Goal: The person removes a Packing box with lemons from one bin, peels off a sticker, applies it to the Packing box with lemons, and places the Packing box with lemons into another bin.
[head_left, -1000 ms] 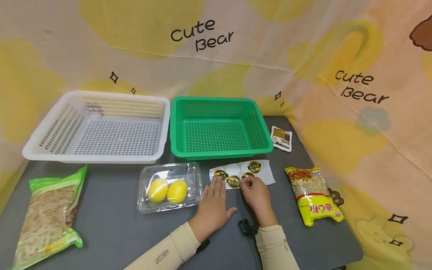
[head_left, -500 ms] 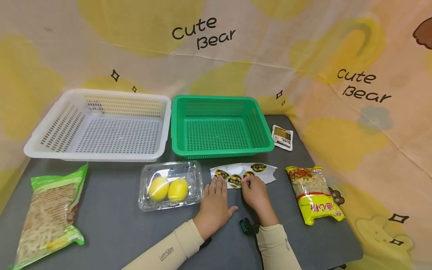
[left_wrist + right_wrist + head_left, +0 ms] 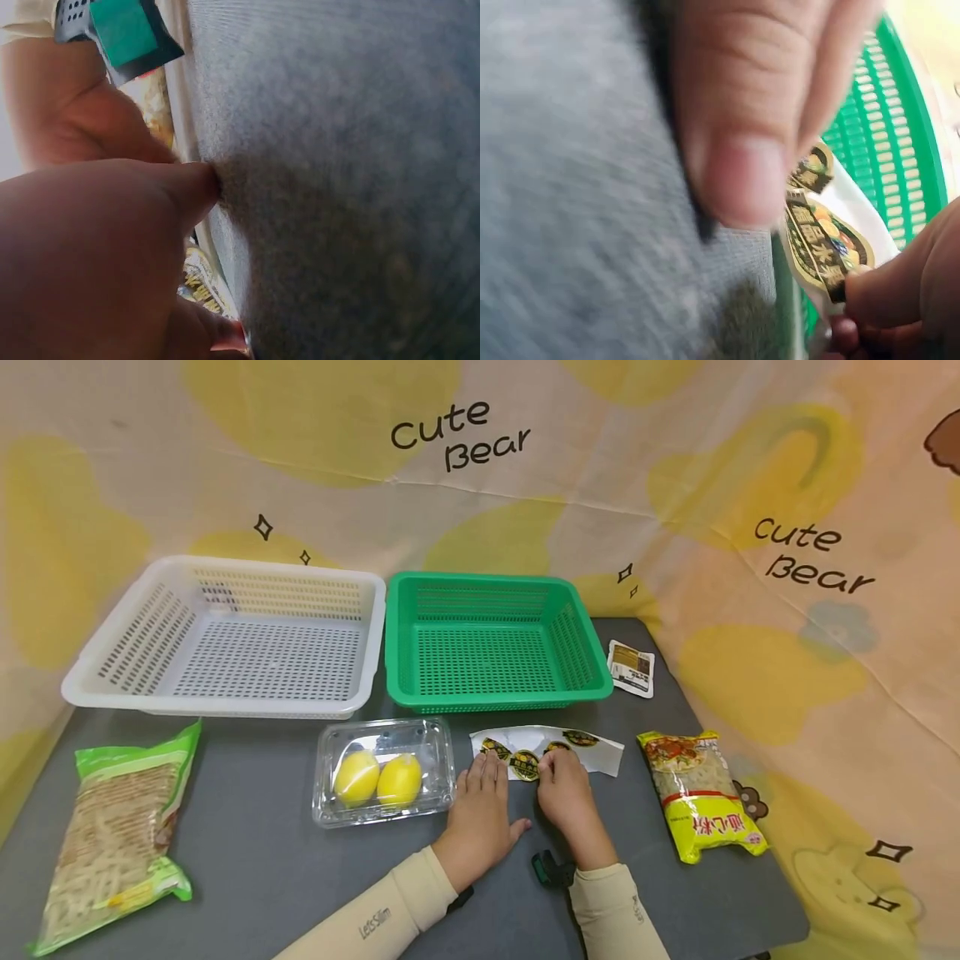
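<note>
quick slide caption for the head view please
Left hand touching a white paper sheet, right hand pinching at a round black-and-gold sticker, near a green plastic basket.

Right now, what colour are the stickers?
The stickers are mostly black and gold; best view: right wrist.

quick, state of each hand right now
Left hand: open, fingertips resting on the sticker sheet.
Right hand: closed, pinching the sticker sheet.

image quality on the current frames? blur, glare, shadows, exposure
Head: mostly sharp, with bright highlights on the clear container. Left wrist: left hand looks soft, tabletop hazy and grainy under a broad dark shadow, left edge partly blown out. Right wrist: sticker lettering readable, tabletop blurred, upper-right background overexposed.
</note>
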A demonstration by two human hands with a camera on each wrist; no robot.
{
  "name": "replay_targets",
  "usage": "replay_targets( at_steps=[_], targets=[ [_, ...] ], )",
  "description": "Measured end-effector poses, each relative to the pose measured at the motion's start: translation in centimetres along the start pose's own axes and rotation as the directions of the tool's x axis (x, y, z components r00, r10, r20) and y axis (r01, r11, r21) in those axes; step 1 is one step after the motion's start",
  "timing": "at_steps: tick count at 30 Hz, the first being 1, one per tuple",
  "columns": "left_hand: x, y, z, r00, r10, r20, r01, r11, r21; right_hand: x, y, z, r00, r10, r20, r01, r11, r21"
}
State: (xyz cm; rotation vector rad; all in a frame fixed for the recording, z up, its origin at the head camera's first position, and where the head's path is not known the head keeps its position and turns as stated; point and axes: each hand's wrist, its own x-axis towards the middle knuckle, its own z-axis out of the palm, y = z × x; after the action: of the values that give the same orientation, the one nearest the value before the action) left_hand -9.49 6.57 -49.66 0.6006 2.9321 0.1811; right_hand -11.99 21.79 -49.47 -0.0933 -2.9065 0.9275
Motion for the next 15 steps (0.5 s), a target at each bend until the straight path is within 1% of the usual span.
replay_targets(
  at_steps=[5,8,11,13,15],
  targets=[
    [0.0,0.1,0.0,1.0,0.003,0.007,-0.003,1.0,-0.002,-0.7,-0.3,0.1,0.995,-0.084,-0.059,0.08,0.995,-0.064],
    [0.1,0.1,0.0,1.0,0.006,0.006,-0.006,1.0,0.002,-0.7,-0.3,-0.1,0.995,-0.087,-0.055,0.084,0.995,-0.052],
    [0.0,0.0,0.0,1.0,0.011,0.003,-0.011,1.0,0.001,-0.3,0.0,-0.4,0.998,-0.057,-0.023,0.057,0.998,0.01],
    [0.0,-0.1,-0.1,1.0,0.013,0.008,-0.013,1.0,0.011,0.0,0.2,-0.8,1.0,-0.009,0.022,0.008,0.998,0.062],
    [0.0,-0.2,-0.2,1.0,0.011,0.01,-0.011,1.0,0.016,0.4,0.4,-1.1,0.996,0.046,0.073,-0.054,0.993,0.109]
  ],
)
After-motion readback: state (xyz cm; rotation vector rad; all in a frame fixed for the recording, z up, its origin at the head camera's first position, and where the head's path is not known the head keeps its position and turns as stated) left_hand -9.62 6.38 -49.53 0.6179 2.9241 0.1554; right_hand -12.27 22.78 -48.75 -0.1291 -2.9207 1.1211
